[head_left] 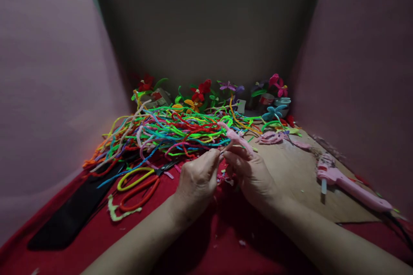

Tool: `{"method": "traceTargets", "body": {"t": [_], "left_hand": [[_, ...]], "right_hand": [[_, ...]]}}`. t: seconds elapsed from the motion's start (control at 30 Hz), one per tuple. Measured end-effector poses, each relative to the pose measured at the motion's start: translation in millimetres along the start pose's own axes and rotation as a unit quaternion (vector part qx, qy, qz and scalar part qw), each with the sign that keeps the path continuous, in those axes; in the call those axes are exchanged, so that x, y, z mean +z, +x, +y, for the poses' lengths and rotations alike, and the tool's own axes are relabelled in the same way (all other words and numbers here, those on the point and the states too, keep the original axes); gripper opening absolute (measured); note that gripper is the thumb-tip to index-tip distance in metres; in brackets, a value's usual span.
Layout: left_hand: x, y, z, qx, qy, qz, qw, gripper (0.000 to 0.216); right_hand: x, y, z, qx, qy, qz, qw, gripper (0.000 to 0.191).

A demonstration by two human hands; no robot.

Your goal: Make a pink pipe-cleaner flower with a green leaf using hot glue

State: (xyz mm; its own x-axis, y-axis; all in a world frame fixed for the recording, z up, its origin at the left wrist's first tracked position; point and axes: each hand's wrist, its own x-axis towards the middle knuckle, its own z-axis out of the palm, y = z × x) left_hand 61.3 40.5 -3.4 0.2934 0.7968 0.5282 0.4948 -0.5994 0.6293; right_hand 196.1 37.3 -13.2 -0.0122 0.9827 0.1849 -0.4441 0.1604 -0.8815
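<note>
Pinching with right hand (251, 177), nearly closed, on one fuzzy pink piece (237, 137), raised just above the red cloth (206, 240) and in front of the pile of pipe cleaners (190, 129). Meeting it with left hand (197, 175), curled tight, thumb against forefinger, apparently on the thin lower end of the same piece; too dim there to be sure. Held close together, presumably for fine fingertip control.

Near left wrist, one pair of scissors (157, 172), lying with two handle loops toward the near side, likely for a quick grab. Beside those, one pale yellow scrap (112, 211) and one long black strip (64, 219), flat on the cloth. To the right, one tan board (290, 180), probably there to guard the cloth from glue; lying along its right edge, one pink glue gun (355, 190), cord (398, 225) trailing off right. Farther up the board, one bundle of pink loops (271, 138).

Beyond the hands, too many pipe cleaners for a count. Along the back, at least two red flowers (200, 91), one magenta flower (278, 84), one blue flower (274, 112), perhaps set out of the way.
</note>
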Motion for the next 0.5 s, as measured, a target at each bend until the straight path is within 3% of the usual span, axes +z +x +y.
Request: {"method": "traceTargets", "body": {"t": [0.13, 0.23, 0.5], "left_hand": [[-4.5, 4.0, 11.2, -0.073, -0.100, 0.014, 0.992, 0.016], [-6.7, 6.2, 16.5, -0.133, -0.168, -0.004, 0.977, 0.019], [-10.1, 12.2, 19.1, -0.262, -0.401, -0.067, 0.875, 0.020]], "right_hand": [[1.9, -0.8, -3.6, -0.020, -0.023, -0.031, 0.999, 0.017], [-0.5, -0.2, 0.1, -0.016, -0.009, -0.011, 1.000, 0.015], [-5.1, 4.4, 7.9, 0.028, 0.028, -0.019, 0.999, 0.014]]}}
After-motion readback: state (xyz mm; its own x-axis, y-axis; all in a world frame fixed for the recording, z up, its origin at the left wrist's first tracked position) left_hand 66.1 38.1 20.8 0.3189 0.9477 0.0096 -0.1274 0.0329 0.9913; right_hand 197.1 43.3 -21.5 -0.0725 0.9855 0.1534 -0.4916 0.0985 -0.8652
